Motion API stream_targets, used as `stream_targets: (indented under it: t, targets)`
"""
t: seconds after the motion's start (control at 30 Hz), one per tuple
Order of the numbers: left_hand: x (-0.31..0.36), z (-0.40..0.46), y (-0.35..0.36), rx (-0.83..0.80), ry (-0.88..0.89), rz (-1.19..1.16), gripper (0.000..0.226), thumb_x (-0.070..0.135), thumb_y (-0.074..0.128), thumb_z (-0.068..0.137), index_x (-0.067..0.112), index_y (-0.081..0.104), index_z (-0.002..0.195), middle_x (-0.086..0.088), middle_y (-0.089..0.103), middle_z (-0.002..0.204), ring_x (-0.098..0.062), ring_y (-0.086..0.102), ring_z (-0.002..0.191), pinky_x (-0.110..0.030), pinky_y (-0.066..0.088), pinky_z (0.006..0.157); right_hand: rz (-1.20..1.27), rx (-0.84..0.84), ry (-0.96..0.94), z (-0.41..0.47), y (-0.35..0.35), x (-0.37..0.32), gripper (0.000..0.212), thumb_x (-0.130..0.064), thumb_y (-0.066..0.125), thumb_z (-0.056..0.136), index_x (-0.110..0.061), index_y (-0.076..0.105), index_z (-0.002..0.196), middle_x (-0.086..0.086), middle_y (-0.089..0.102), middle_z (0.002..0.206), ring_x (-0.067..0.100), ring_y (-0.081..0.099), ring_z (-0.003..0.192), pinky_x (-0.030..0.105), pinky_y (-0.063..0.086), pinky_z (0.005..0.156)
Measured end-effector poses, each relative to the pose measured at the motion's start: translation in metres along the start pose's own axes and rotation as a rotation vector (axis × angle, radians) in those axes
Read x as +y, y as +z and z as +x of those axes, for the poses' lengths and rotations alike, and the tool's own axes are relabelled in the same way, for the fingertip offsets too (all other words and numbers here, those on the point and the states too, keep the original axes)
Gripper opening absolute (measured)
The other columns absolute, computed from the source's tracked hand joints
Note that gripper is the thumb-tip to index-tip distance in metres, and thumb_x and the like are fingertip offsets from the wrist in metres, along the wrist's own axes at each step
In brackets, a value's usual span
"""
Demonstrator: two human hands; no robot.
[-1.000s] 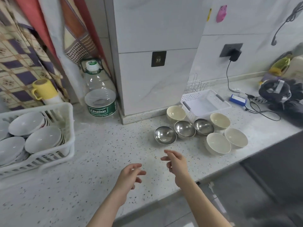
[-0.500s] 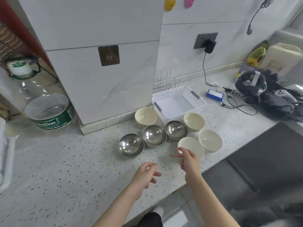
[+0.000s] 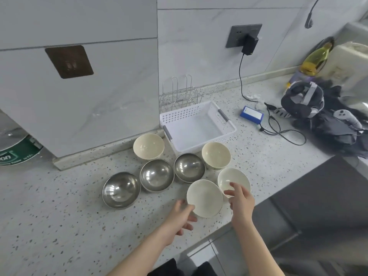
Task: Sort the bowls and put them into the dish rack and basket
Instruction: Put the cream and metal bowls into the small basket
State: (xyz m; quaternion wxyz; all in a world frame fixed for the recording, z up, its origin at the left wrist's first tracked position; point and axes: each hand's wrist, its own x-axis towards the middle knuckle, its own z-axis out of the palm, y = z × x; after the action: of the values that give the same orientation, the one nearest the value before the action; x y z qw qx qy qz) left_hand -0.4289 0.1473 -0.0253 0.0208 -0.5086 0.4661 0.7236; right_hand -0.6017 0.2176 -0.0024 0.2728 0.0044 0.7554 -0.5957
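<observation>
Speckled stone counter (image 3: 59,216) under a pale tiled wall; I'm looking down at it from the head cam. Seven bowls sit in a cluster near the counter's front edge. Nearest cream bowl (image 3: 204,198) lies between both hands: left hand (image 3: 177,218) has its fingers spread against the bowl's left rim, right hand (image 3: 242,202) is loosely open just right of it, fingertips over the second cream bowl (image 3: 237,179) (actual contact I can't tell). Neither hand grips anything. Behind them a row of three steel bowls (image 3: 156,175), then two more cream bowls (image 3: 216,154) further back, one either side of the white plastic basket (image 3: 223,134), which holds nothing. Wire dish rack (image 3: 180,94) stands right behind the basket, against the wall. Further right: blue box (image 3: 252,114), black cable (image 3: 242,76) up to a wall socket, a headset (image 3: 302,100) on dark cloth.
</observation>
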Motion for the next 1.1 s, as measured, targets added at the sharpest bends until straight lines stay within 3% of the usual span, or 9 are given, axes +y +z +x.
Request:
stream_targets:
  t: [0.13, 0.3, 0.4, 0.47, 0.57, 0.7, 0.77, 0.9, 1.1]
  targets:
    - [-0.006, 0.01, 0.022, 0.105, 0.001, -0.079, 0.04, 0.026, 0.054, 0.092, 0.03, 0.04, 0.13, -0.01, 0.075, 0.095, -0.011, 0.06, 0.055, -0.019, 0.035, 0.042, -0.072, 0.003, -0.09, 0.028, -0.018, -0.011, 0.019, -0.024, 0.051, 0.093, -0.022, 0.068, 0.086, 0.005, 0.066, 0.068, 0.016, 0.057, 0.079, 0.029, 0.04, 0.071]
    - [-0.016, 0.017, 0.045, 0.289, -0.023, -0.297, 0.022, 0.02, 0.052, 0.09, 0.026, 0.055, 0.112, -0.012, 0.077, 0.078, -0.013, 0.059, 0.048, -0.019, 0.03, 0.038, -0.181, -0.08, -0.137, 0.067, -0.038, -0.023, 0.02, -0.024, 0.05, 0.09, -0.02, 0.064, 0.076, 0.002, 0.057, 0.062, 0.015, 0.053, 0.066, 0.028, 0.039, 0.059]
    - [-0.019, 0.021, 0.057, 0.375, -0.049, -0.419, 0.011, 0.026, 0.054, 0.092, 0.026, 0.055, 0.103, -0.014, 0.077, 0.077, -0.014, 0.059, 0.047, -0.018, 0.028, 0.036, -0.242, -0.158, -0.129, 0.086, -0.049, -0.02, 0.018, -0.027, 0.05, 0.091, -0.018, 0.065, 0.093, 0.001, 0.065, 0.078, 0.014, 0.059, 0.075, 0.027, 0.04, 0.059]
    - [-0.022, 0.022, 0.064, 0.417, -0.044, -0.464, 0.01, 0.028, 0.054, 0.092, 0.027, 0.055, 0.102, -0.015, 0.077, 0.078, -0.013, 0.059, 0.046, -0.018, 0.029, 0.035, -0.295, -0.198, -0.111, 0.096, -0.057, -0.018, 0.02, -0.028, 0.05, 0.091, -0.02, 0.063, 0.104, -0.007, 0.064, 0.091, 0.006, 0.058, 0.081, 0.025, 0.04, 0.061]
    - [-0.026, 0.022, 0.072, 0.451, -0.033, -0.506, 0.013, 0.027, 0.056, 0.091, 0.03, 0.054, 0.103, -0.014, 0.078, 0.08, -0.012, 0.059, 0.046, -0.018, 0.029, 0.035, -0.4, -0.244, -0.085, 0.107, -0.066, -0.012, 0.028, -0.031, 0.053, 0.09, -0.02, 0.058, 0.116, -0.015, 0.057, 0.091, 0.0, 0.052, 0.08, 0.031, 0.04, 0.068]
    - [-0.026, 0.022, 0.08, 0.466, -0.005, -0.567, 0.02, 0.018, 0.053, 0.09, 0.023, 0.056, 0.109, -0.018, 0.077, 0.082, -0.011, 0.054, 0.043, -0.02, 0.029, 0.036, -0.532, -0.391, -0.016, 0.115, -0.074, -0.003, 0.042, -0.04, 0.054, 0.09, -0.018, 0.051, 0.125, -0.002, 0.059, 0.106, 0.016, 0.057, 0.091, 0.041, 0.046, 0.08]
    - [-0.024, 0.022, 0.082, 0.487, 0.01, -0.563, 0.021, 0.014, 0.05, 0.089, 0.018, 0.056, 0.109, -0.021, 0.076, 0.082, -0.009, 0.048, 0.041, -0.02, 0.029, 0.036, -0.56, -0.468, 0.016, 0.116, -0.075, 0.0, 0.041, -0.039, 0.053, 0.089, -0.015, 0.054, 0.122, 0.002, 0.064, 0.103, 0.024, 0.06, 0.097, 0.046, 0.052, 0.082]
    - [-0.023, 0.016, 0.08, 0.515, 0.027, -0.548, 0.021, 0.014, 0.05, 0.088, 0.019, 0.055, 0.108, -0.021, 0.076, 0.081, -0.008, 0.044, 0.04, -0.019, 0.029, 0.035, -0.571, -0.54, 0.042, 0.116, -0.072, 0.003, 0.028, -0.034, 0.052, 0.088, -0.015, 0.059, 0.107, 0.003, 0.072, 0.078, 0.025, 0.067, 0.079, 0.036, 0.048, 0.062]
    - [-0.023, 0.003, 0.068, 0.49, 0.082, -0.612, 0.029, 0.017, 0.049, 0.085, 0.015, 0.055, 0.113, -0.026, 0.075, 0.085, -0.009, 0.038, 0.04, -0.02, 0.029, 0.036, -0.501, -0.507, 0.065, 0.109, -0.069, 0.007, 0.015, -0.02, 0.052, 0.083, -0.015, 0.063, 0.092, 0.01, 0.074, 0.072, 0.017, 0.051, 0.055, 0.029, 0.041, 0.053]
